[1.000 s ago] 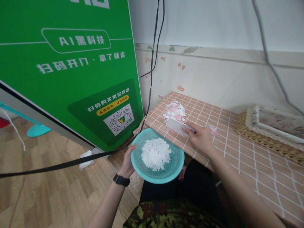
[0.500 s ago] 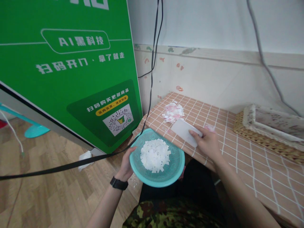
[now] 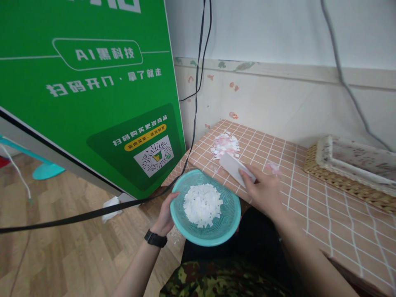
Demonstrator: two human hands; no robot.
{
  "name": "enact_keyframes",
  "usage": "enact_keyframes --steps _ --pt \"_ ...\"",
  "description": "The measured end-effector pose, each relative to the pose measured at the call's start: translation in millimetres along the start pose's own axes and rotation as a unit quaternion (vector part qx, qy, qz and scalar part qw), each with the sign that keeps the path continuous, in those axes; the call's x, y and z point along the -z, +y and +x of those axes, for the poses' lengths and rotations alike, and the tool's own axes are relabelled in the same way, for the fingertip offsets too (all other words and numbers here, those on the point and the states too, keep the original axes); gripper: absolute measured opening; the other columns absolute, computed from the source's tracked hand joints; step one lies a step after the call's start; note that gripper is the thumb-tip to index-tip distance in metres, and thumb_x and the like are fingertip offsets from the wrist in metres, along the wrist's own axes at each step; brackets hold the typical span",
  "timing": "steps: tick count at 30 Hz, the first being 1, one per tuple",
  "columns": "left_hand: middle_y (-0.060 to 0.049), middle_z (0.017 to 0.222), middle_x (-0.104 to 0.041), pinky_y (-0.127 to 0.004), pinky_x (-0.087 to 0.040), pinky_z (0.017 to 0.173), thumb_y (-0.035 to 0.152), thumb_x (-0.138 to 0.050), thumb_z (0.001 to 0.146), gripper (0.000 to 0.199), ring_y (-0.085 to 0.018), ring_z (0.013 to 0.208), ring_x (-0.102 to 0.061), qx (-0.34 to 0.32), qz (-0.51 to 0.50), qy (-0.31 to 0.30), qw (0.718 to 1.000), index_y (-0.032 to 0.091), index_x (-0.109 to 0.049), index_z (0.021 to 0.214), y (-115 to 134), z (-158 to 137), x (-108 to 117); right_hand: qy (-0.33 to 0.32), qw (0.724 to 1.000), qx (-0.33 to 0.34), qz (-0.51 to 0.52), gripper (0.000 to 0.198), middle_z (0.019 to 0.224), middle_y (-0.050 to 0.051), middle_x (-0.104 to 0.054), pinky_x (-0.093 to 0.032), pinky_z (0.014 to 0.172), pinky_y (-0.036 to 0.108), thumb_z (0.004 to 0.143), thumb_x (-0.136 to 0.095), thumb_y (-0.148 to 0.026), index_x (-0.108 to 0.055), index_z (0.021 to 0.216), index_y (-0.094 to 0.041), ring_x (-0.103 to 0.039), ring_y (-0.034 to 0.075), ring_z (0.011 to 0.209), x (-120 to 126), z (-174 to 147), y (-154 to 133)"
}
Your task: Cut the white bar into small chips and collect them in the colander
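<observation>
My left hand [image 3: 167, 214] grips the left rim of a turquoise plastic colander [image 3: 227, 231], thumb on the edge and fingers hidden beneath. Inside the colander lies a heap of white paper scraps [image 3: 202, 205]. It is held just below the table's front edge, above my lap. My right hand [image 3: 262, 185] pinches a flat white rectangular card or board [image 3: 235, 167] by its near end, tilted over the checked tablecloth. Beyond the card's far end sits a pile of pink and white scraps [image 3: 226, 144]. A small pinkish scrap [image 3: 273, 168] lies just past my right hand.
A woven basket with a cloth lining [image 3: 349, 177] stands at the table's right, against the wall. To the left rises a green cabinet [image 3: 93, 123] with printed signs. A black strap [image 3: 93, 215] hangs across the view, passing near the colander.
My right hand has drawn the white card slightly left and tipped it more on edge. The colander has dropped very slightly, still in my left hand.
</observation>
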State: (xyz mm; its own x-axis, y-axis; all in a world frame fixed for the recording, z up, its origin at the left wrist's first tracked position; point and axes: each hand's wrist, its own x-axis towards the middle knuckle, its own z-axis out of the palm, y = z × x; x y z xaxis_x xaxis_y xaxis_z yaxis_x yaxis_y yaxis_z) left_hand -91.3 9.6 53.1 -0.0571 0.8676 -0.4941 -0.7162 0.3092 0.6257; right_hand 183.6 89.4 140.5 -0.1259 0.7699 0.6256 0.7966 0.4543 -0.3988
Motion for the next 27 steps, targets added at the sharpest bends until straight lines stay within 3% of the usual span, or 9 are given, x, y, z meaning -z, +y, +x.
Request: enact_keyframes --steps 3,7,13,27 --pt "-0.009 0.084 -0.073 -0.031 -0.050 0.073 0.027 -0.061 0.075 0.021 -0.021 0.073 -0.066 0.025 0.000 -0.002 1.000 0.010 -0.068 0.086 -4.6 0.5 -2.6 -0.043 0.990 0.129 -0.036 0.032 0.088 0.007 -0.070 -0.046 0.058 0.023 0.087 -0.045 -0.021 -0.058 0.116 -0.017 -0.062 0.013 0.064 -20.5 -8.0 -34.4" --pt "-0.007 0.077 -0.072 -0.029 -0.049 0.069 0.026 -0.062 0.074 0.019 -0.019 0.066 -0.065 0.027 0.002 -0.006 1.000 0.010 -0.067 0.082 -13.4 1.7 -4.7 -0.090 0.963 0.229 -0.112 0.035 0.112 0.014 -0.063 -0.049 0.069 0.028 0.088 -0.038 -0.013 -0.052 0.120 -0.010 -0.062 0.018 0.087 -49.9 -11.0 -73.4" --pt "-0.003 0.066 -0.069 -0.027 -0.046 0.063 0.024 -0.064 0.071 0.012 -0.016 0.058 -0.061 0.027 0.010 0.006 1.000 0.012 -0.065 0.072 -24.6 5.6 -3.4 -0.208 0.938 0.206 -0.185 0.037 0.108 0.020 -0.060 -0.050 0.058 0.031 0.087 -0.037 -0.012 -0.047 0.122 -0.006 -0.062 0.021 0.082 -63.8 -7.3 -98.2" --pt "-0.005 0.071 -0.070 -0.029 -0.046 0.066 0.028 -0.064 0.073 0.016 -0.018 0.062 -0.062 0.046 0.023 -0.034 0.998 0.012 -0.065 0.078 -29.5 3.0 -5.6 -0.240 0.933 0.140 -0.228 0.039 0.102 0.025 -0.061 -0.051 0.058 0.033 0.085 -0.037 -0.006 -0.049 0.121 -0.001 -0.064 0.025 0.080 -38.5 -15.9 -87.3"
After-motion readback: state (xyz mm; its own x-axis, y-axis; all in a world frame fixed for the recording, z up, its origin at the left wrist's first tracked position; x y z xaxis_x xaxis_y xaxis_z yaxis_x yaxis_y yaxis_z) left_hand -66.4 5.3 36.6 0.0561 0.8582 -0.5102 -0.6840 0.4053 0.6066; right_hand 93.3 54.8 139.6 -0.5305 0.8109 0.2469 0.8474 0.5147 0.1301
